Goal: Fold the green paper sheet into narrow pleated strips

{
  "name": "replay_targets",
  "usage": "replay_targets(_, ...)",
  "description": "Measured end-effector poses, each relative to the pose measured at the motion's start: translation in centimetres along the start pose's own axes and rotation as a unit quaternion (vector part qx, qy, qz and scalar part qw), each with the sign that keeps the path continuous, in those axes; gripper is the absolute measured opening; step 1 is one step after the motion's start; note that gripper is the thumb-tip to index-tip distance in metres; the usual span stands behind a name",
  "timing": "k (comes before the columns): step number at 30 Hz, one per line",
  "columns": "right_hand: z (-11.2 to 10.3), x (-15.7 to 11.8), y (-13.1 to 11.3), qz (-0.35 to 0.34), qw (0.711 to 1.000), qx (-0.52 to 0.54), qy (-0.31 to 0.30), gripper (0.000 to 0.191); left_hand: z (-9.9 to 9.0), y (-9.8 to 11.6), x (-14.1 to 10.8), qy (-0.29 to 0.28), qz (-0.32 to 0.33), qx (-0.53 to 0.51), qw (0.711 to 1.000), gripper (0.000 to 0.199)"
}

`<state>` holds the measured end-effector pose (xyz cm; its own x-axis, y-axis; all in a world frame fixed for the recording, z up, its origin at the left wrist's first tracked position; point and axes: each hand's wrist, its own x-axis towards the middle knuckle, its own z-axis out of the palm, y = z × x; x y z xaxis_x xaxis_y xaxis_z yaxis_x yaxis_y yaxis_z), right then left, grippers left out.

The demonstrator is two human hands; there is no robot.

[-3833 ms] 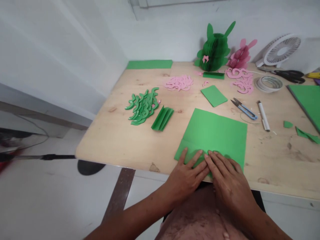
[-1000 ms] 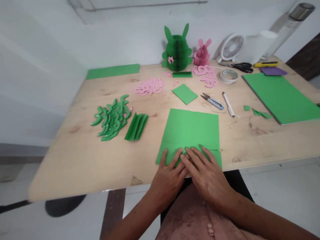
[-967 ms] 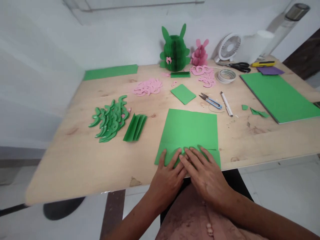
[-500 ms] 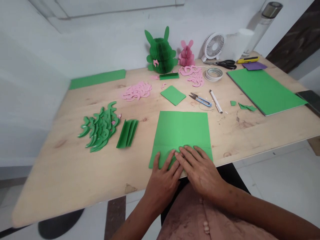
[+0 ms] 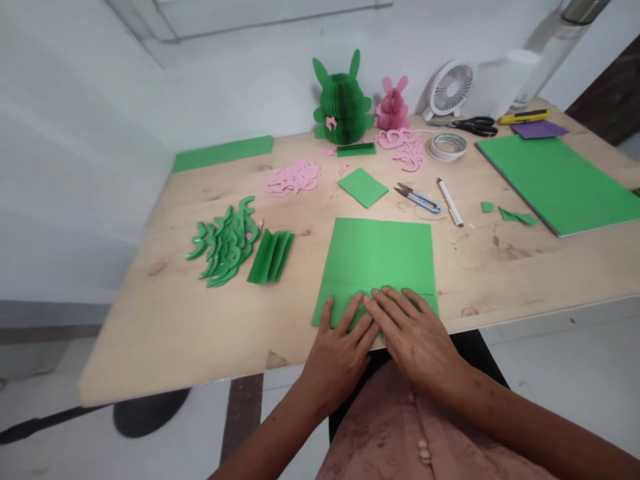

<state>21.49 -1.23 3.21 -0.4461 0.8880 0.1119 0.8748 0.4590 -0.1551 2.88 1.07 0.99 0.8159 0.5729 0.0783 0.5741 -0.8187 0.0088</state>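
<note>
A green sheet of paper [image 5: 379,253] lies at the table's front edge, with creases running across it. My left hand [image 5: 344,340] rests on its lower left part, fingers spread flat. Beside it, my right hand [image 5: 413,333] lies on the lower right part with fingers stretched out, its fingertips close to those of the left. Part of the sheet's near edge is hidden under both hands. To the left stands an accordion-folded green paper [image 5: 271,257]. Farther left is a heap of curved green paper cutouts [image 5: 227,247].
Behind the sheet lie a folded green square [image 5: 363,187], blue thread snips [image 5: 419,199] and a white pen [image 5: 451,203]. Pink cutouts [image 5: 294,178], a tape roll [image 5: 448,147], a green paper figure [image 5: 343,107], a fan [image 5: 451,89] and black scissors [image 5: 475,125] sit farther back. Green sheets [image 5: 565,183] lie right.
The whole view has shifted, so the table and its things appear farther right. Both hands stay flat on the green sheet, in nearly the same places on it.
</note>
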Motion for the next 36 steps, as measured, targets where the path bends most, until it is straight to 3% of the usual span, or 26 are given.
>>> replay_targets(8, -0.2, 0.3, 0.2, -0.013, 1.0, -0.021, -0.006, 0.051, -0.2, 0.3, 0.0, -0.023, -0.013, 0.002, 1.0, 0.046)
replay_targets(19, -0.5, 0.3, 0.3, -0.018, 1.0, -0.026, -0.002, 0.049, 0.4, 3.5, -1.0, 0.037, -0.093, 0.065, 0.993, 0.047)
replay_targets(29, -0.2, 0.2, 0.5, -0.026, 0.999, -0.038, 0.002, 0.048, 0.3, 5.6, -2.6, 0.037, -0.155, 0.068, 0.985, 0.051)
replay_targets(36, -0.2, 0.2, 0.5, -0.022, 0.999, -0.023, 0.005, 0.048, 0.5, 6.1, -2.2, 0.042, -0.177, 0.068, 0.981, 0.052)
